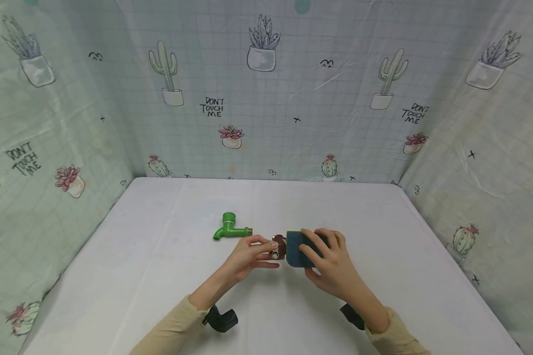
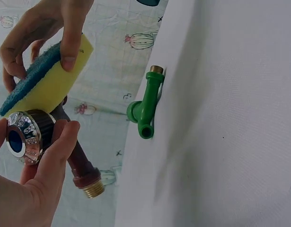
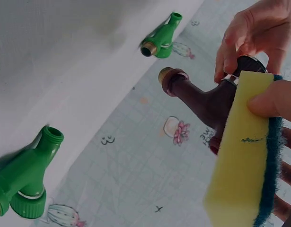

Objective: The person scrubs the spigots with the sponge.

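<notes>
A dark brown tap with a brass threaded end is raised above the table. My left hand holds it by its shiny silver-rimmed knob, thumb and fingers around the knob. My right hand grips a sponge, yellow foam on one side and a blue-green scouring layer on the other. Its yellow face is turned to the tap, right at the knob and body in the left wrist view. From the head, the sponge and hands hide much of the tap.
A green tap with a brass end lies on the white table beyond my left hand. In the right wrist view a second green tap lies nearer. A patterned cloth walls the back and sides.
</notes>
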Motion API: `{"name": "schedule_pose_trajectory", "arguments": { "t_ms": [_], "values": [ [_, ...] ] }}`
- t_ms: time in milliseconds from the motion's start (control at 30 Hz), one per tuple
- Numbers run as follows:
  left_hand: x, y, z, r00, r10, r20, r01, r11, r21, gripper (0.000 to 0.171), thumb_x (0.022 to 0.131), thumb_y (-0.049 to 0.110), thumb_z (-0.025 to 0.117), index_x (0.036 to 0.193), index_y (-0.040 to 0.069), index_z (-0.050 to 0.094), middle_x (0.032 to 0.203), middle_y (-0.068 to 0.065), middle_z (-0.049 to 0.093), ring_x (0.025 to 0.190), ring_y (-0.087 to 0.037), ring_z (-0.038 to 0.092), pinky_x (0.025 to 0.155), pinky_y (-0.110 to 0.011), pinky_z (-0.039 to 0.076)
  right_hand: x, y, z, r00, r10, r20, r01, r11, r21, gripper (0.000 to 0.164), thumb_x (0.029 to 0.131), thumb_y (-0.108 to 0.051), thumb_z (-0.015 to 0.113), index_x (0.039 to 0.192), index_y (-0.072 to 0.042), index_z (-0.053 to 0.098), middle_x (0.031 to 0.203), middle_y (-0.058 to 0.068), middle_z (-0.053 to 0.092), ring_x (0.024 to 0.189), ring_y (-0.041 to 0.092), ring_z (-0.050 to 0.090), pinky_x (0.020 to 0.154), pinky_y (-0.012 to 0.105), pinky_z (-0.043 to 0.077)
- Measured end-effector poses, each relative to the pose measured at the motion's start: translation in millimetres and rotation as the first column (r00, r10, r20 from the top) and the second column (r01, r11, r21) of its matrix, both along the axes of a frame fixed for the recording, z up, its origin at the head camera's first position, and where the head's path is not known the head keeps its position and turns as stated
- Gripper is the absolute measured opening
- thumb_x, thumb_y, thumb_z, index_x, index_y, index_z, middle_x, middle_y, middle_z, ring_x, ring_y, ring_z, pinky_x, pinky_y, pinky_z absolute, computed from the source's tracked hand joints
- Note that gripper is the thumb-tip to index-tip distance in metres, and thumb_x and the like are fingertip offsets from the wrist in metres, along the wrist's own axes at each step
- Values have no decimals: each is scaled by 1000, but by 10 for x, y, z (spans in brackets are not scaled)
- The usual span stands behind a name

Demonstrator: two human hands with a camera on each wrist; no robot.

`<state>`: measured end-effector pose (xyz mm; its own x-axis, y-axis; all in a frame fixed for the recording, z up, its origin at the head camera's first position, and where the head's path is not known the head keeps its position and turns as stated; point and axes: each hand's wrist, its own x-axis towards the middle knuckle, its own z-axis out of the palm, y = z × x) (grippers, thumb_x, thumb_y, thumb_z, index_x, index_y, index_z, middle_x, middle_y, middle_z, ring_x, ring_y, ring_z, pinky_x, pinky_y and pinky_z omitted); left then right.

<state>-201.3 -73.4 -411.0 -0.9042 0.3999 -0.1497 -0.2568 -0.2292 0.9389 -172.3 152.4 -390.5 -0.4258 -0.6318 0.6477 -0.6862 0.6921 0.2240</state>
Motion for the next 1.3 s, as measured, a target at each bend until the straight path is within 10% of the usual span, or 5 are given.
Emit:
{"name": "schedule_pose_trajectory", "arguments": {
  "t_ms": [400,700,867,1067,1300],
  "values": [
    [-35,12,20,996,-83,-39,78,991,-108,20,83,23,63,86,5,54,88,-6,62,76,-20,67,75,-48,52,-27,-22,-45,988,150,37,-147,986,-79,33,68,-25,68,97,-13,58,123,13,50,105,31,42,85,49,36],
    [-45,-21,93,998,-57,7,58,988,-140,27,82,25,63,91,3,52,108,-19,57,84,-29,67,76,-47,52,-63,36,10,997,65,-44,-67,997,-28,48,53,-16,78,97,-12,60,121,14,52,105,33,44,85,48,34],
    [-59,-53,76,992,-127,-8,125,984,-125,39,86,24,59,119,9,46,114,-21,53,84,-29,66,76,-46,53,-92,95,-28,994,29,-102,-27,999,18,49,53,-13,77,99,-13,60,122,14,53,106,34,44,88,50,33],
    [-51,-60,67,984,-176,9,176,980,-94,39,91,20,50,126,5,47,121,-20,49,85,-26,66,76,-40,54,-141,142,-73,988,59,-140,-64,997,-34,23,76,-13,52,97,-10,61,119,15,55,104,36,45,87,52,33],
    [-20,-63,56,986,-167,21,168,980,-105,40,84,18,61,119,6,48,106,-16,60,81,-24,67,75,-41,54,-158,163,-98,983,65,-174,-80,994,-80,30,88,-19,34,94,-9,62,116,17,56,102,35,45,86,52,33]
  ]
}}
